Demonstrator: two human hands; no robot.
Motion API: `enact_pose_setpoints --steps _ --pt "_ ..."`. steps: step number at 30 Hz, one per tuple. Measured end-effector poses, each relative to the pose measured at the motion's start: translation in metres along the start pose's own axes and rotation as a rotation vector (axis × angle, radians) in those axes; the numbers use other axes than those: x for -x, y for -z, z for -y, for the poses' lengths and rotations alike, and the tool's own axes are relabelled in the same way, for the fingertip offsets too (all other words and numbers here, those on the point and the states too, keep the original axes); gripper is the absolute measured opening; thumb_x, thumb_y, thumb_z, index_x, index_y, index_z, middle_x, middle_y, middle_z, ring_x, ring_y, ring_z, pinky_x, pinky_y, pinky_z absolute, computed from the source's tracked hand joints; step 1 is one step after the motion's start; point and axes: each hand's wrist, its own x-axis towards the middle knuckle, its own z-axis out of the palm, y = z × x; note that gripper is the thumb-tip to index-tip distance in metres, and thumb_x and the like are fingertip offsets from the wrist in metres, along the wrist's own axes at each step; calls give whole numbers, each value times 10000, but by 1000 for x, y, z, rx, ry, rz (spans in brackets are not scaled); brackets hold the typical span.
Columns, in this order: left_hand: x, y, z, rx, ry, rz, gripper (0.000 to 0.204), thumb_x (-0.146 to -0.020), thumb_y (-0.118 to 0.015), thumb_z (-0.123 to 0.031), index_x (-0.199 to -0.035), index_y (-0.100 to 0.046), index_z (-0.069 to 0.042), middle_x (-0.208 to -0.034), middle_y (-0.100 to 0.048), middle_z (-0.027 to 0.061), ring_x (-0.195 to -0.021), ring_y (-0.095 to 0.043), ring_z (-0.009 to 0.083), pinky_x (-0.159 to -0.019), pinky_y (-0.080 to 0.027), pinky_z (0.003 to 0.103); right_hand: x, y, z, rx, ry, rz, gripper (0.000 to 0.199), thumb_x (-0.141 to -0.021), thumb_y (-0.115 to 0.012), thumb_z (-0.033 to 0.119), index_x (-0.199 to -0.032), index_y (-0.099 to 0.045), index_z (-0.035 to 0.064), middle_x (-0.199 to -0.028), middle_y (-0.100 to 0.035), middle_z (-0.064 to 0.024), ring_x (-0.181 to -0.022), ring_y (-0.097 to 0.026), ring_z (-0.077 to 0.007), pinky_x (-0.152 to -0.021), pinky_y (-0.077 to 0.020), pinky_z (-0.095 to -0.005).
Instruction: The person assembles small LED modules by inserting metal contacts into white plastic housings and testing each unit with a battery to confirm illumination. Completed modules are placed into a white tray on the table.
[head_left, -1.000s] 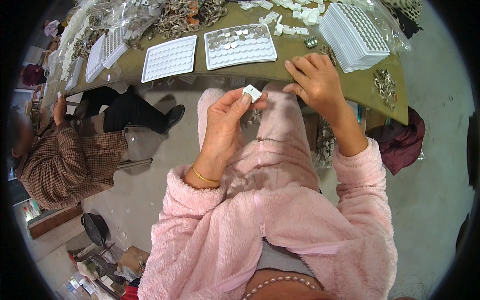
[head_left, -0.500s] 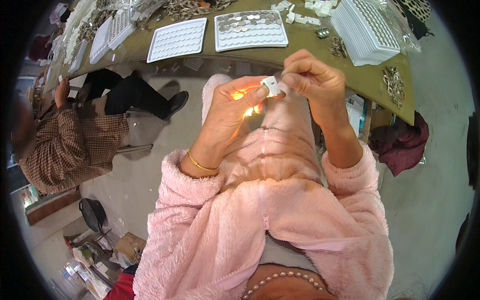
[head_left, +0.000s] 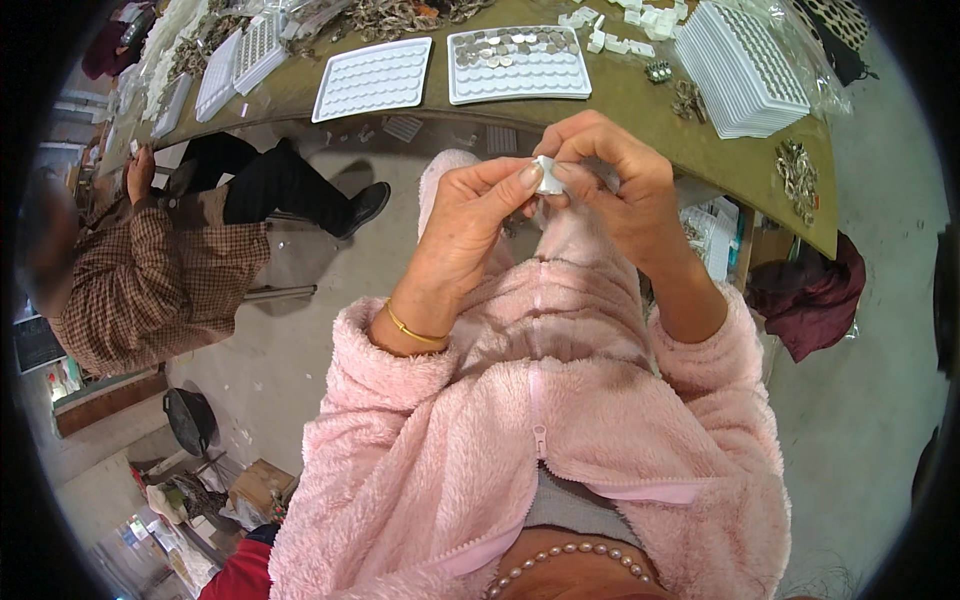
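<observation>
A small white plastic case (head_left: 548,177) is held up above my lap, near the table's front edge. My left hand (head_left: 468,218) pinches its left side between thumb and fingers. From the right, my right hand (head_left: 632,192) closes on it too, thumb against its face and fingers curled behind. The fingers hide much of the case. Beyond the hands, a white tray (head_left: 520,84) with round pockets carries silver button cells (head_left: 518,44) in its far rows. Left of that tray lies another white pocketed tray (head_left: 370,82), its pockets bare.
At the table's right, a tall stack of white trays (head_left: 745,70) stands beside small bundles of wired parts (head_left: 797,180). Loose white plastic pieces (head_left: 625,45) lie at the back. A person in a checked jacket (head_left: 160,280) sits to my left. Dark red cloth (head_left: 815,295) hangs at right.
An orange glow that shone between my left fingers is gone. My right hand has moved left onto the white case and now grips it together with my left hand.
</observation>
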Motion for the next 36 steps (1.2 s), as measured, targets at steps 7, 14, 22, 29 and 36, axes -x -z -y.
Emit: enact_pose_setpoints --steps 7,14,22,29,36 --pt "-2 3 4 75 52 -13 248 -974 -640 -209 -1036 -712 20 -920 -725 102 -772 -561 105 -752 -447 249 1 1 -8 -216 -128 -39 57 -880 -638 -33 -931 -623 -13 -984 -668 -92 -813 -633 -159 -739 -506 -276" --pt "-10 -1 5 -66 -1 -23 219 -968 -633 -145 -1057 -713 39 -923 -724 69 -761 -565 86 -716 -461 236 -5 2 -5 493 180 46 149 -739 -684 1 -851 -586 3 -977 -625 -108 -867 -612 -285 -745 -505 -369" --pt "-8 3 -9 45 16 -24 290 -962 -642 -182 -1161 -652 29 -990 -686 68 -815 -627 132 -755 -507 258 -24 50 -17 1036 311 -28 144 -772 -620 40 -914 -621 23 -1094 -650 -176 -1010 -633 -369 -827 -523 -452" --pt "-16 6 -1 542 151 150 397 -1011 -564 -379 -1251 -570 -62 -901 -587 37 -669 -478 102 -644 -423 261 -34 75 -80 1337 -140 -254 302 -861 -676 95 -1132 -571 15 -1117 -594 -130 -975 -607 -328 -727 -529 -422" --pt "-9 -6 -2 388 253 1 385 -1008 -550 -470 -937 -539 -91 -815 -512 17 -580 -382 88 -484 -324 246 -21 77 -54 1069 152 -312 404 -854 -663 -2 -1247 -573 -12 -1167 -616 -183 -1043 -608 -362 -811 -528 -421"
